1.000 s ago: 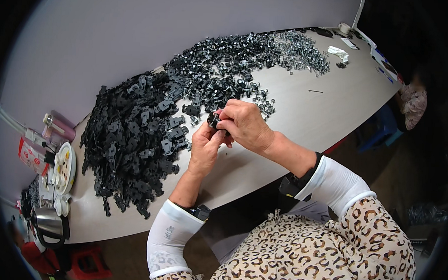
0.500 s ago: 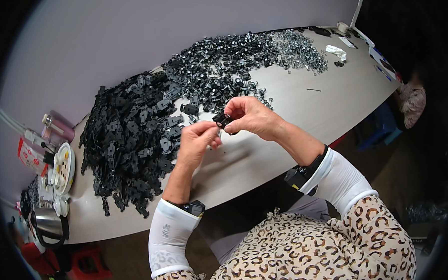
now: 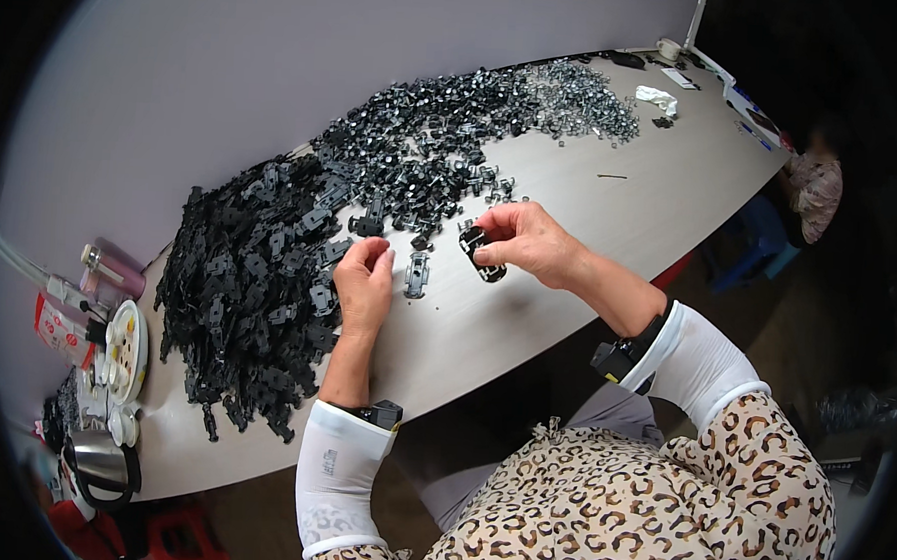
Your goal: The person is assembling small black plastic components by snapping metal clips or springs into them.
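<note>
My right hand (image 3: 535, 246) grips a black plastic part (image 3: 483, 255) between thumb and fingers, holding it just above the table; pale or shiny bits show on its face. My left hand (image 3: 364, 288) is apart from it, by the edge of the heap of flat black plastic parts (image 3: 249, 271). Its fingers are curled with the tips together, and whatever they may hold is hidden. Between my hands a single grey-black part (image 3: 417, 276) lies on the table. Beyond them spreads a heap of small black and metal pieces (image 3: 445, 130).
The table (image 3: 562, 195) curves along a grey wall. At its left end stand a white tray (image 3: 127, 351), a pink bottle (image 3: 114, 268) and a metal kettle (image 3: 100, 457). A crumpled white tissue (image 3: 657, 100) lies far right, where another person (image 3: 813, 191) sits.
My hands have drawn apart: the left moved left toward the black heap, the right slightly right with the black part. The lone part between them now shows.
</note>
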Tool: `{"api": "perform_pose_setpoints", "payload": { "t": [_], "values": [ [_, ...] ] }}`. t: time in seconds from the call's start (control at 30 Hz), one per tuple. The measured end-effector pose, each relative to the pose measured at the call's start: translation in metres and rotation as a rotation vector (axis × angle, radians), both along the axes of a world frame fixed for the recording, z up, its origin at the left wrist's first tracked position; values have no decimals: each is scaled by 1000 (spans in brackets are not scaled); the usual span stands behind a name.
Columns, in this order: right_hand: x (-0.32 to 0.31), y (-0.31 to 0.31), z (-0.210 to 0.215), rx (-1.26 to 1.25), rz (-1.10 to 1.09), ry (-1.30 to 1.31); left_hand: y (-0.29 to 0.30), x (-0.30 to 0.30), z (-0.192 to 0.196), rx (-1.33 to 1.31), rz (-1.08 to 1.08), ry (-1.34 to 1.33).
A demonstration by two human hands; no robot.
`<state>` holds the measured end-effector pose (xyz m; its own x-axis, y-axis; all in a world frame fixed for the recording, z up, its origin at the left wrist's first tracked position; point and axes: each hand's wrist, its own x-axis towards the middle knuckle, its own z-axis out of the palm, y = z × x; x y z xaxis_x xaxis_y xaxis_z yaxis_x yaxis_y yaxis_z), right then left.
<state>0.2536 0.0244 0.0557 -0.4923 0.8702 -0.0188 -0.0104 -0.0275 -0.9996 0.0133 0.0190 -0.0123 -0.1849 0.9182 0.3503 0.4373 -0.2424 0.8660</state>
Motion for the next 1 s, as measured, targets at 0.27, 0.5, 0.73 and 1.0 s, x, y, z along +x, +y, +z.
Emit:
{"api": "perform_pose_setpoints", "payload": {
  "t": [0.27,0.5,0.73,1.0],
  "values": [
    [-4,-73,4,244,493,-496,-11,14,4,38,-106,573],
    [29,19,-28,674,-189,-754,-6,13,1,-287,-312,-128],
    [7,36,-27,766,-13,-1086,-12,16,16,-537,-422,-608],
    [-27,21,-9,1207,18,-637,-12,11,19,-634,-478,-733]
  ]
}}
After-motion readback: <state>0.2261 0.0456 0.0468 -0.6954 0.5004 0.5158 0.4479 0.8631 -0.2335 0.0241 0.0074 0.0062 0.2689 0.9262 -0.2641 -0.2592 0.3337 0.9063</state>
